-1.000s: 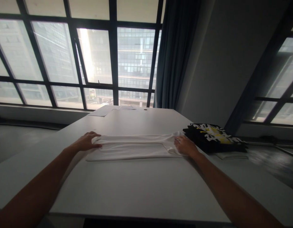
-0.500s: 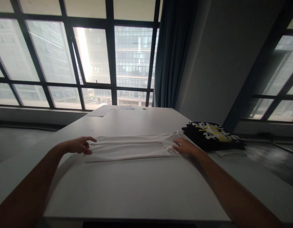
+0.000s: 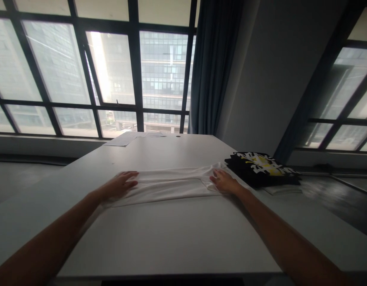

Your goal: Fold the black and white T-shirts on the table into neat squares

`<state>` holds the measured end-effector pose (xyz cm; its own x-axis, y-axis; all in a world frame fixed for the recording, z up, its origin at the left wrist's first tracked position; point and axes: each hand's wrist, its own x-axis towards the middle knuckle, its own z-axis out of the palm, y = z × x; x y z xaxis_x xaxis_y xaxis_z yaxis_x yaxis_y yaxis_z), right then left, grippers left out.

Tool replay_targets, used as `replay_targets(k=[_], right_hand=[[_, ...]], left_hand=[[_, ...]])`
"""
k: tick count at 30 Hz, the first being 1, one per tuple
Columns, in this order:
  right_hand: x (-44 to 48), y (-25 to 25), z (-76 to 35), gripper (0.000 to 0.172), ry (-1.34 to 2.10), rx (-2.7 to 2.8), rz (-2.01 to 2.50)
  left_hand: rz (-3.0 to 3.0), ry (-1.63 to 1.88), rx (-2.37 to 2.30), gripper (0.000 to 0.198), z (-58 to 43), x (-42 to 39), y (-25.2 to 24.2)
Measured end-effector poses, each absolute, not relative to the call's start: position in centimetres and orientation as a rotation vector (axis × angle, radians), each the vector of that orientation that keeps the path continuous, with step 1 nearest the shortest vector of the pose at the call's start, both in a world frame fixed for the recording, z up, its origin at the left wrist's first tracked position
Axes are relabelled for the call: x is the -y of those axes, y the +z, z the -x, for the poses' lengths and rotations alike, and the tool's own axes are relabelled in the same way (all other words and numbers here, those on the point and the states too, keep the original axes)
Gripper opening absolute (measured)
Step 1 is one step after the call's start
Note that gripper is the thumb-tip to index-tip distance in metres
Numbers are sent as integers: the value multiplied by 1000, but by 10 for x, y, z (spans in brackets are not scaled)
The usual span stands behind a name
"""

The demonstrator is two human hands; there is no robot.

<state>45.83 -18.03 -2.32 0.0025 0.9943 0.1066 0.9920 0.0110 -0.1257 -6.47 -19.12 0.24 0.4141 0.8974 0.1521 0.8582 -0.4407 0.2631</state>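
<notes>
A white garment, seemingly a shirt (image 3: pixel 171 184), lies on the white table (image 3: pixel 171 234), folded into a long strip running left to right. My left hand (image 3: pixel 122 184) rests over its left end with the fingers stretched out. At the other end, my right hand (image 3: pixel 223 182) lies on the bunched fabric, fingers apart. Neither hand grips the cloth. A raised fold line runs along the strip, and the fabric is wrinkled near my right fingers.
Just beyond my right hand, a stack of folded black shirts (image 3: pixel 261 169) with white and yellow print sits on the table, pale cloth (image 3: pixel 283 190) under it. Papers (image 3: pixel 120 139) lie at the far left corner. A blue curtain (image 3: pixel 213 71) hangs beside the windows.
My left hand has moved right, from the strip's left edge onto the cloth, and its fingers have straightened. My right hand stays at the right end. The view has shifted slightly.
</notes>
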Motion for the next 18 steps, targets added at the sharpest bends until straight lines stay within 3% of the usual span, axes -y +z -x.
replay_targets(k=[3, 9, 15, 18], right_hand=[[182, -34, -451, 74, 90, 2051, 2296], [150, -35, -444, 69, 33, 2228, 2106], [109, -1, -383, 59, -314, 2051, 2172], [109, 11, -339, 65, -27, 1924, 2303]], left_hand=[[-2562, 176, -1586, 80, 61, 187, -15], [-2438, 22, -1732, 88, 86, 175, -18], [-2194, -40, -2001, 106, 99, 179, -10], [-2213, 9, -2070, 96, 97, 184, -5]])
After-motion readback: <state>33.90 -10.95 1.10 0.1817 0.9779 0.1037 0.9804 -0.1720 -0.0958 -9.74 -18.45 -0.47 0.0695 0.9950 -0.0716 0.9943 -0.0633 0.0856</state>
